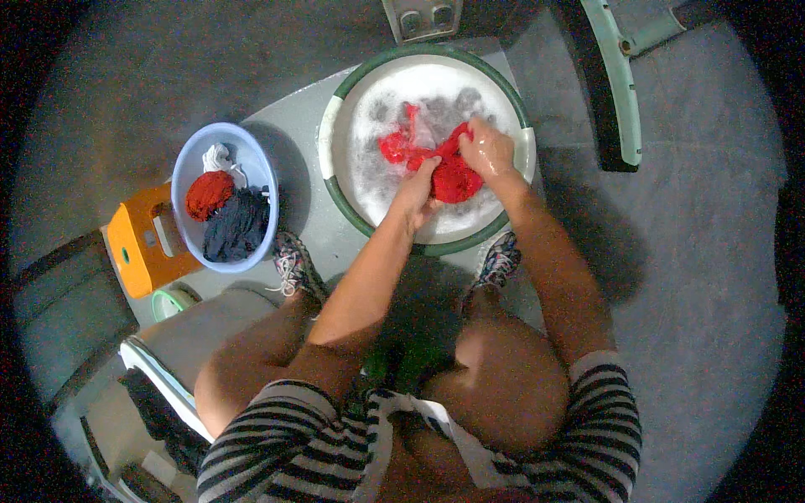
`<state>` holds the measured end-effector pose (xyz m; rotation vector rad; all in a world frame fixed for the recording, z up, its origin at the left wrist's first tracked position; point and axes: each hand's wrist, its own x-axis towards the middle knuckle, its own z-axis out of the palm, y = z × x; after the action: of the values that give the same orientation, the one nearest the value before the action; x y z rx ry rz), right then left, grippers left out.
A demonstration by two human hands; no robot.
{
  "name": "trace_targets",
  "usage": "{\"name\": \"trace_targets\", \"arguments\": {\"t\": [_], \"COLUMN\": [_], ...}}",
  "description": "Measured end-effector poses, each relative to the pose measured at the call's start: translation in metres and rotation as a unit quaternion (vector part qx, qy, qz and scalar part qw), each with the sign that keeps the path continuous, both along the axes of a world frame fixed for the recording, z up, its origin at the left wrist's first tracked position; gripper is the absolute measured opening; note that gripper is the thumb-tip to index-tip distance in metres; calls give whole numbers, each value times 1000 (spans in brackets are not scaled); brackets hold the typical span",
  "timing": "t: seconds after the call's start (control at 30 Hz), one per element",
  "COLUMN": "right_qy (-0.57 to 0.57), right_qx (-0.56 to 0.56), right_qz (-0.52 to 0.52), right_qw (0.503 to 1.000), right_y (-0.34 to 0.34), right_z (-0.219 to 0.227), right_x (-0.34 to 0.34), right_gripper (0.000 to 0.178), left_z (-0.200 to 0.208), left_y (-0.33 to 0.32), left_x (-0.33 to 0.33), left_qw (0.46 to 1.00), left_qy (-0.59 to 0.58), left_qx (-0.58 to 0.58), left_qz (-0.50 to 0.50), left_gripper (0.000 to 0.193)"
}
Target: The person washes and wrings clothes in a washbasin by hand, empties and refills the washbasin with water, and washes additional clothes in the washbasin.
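Note:
A bright red cloth garment [455, 179] is bunched up over a round green-and-white basin [333, 134] full of white suds [369, 180]. My left hand [417, 194] grips its near left side, thumb on top. On the right, my right hand [488, 147] is closed on the upper right edge of the cloth, with foam on the wrist. A part of the red cloth trails to the left and lies in the suds. The fingertips of both hands are partly hidden by the fabric.
To the left stands a light blue tub [272, 180] with white, red and dark clothes. An orange plastic stool [138, 243] is beside it, with a small green-rimmed container [172, 303] nearby. A pale green curved bar [622, 92] is at the upper right. My shoes flank the basin's near side.

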<state>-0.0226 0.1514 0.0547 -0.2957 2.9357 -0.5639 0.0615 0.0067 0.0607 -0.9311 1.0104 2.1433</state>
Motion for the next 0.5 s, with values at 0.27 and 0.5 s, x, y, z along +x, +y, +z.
{"name": "trace_targets", "arguments": {"t": [0.27, 0.5], "right_qy": [59, -230], "right_qx": [-10, -287], "right_qz": [121, 11], "right_qw": [991, 930], "right_y": [-13, -42], "right_z": [-45, 58], "right_x": [38, 20], "right_gripper": [55, 26], "left_z": [-23, -74], "left_y": [-18, -64], "left_x": [-6, -22], "left_qw": [962, 895], "left_qy": [52, -41], "left_qx": [-185, -437], "left_qz": [195, 76], "left_gripper": [40, 50]}}
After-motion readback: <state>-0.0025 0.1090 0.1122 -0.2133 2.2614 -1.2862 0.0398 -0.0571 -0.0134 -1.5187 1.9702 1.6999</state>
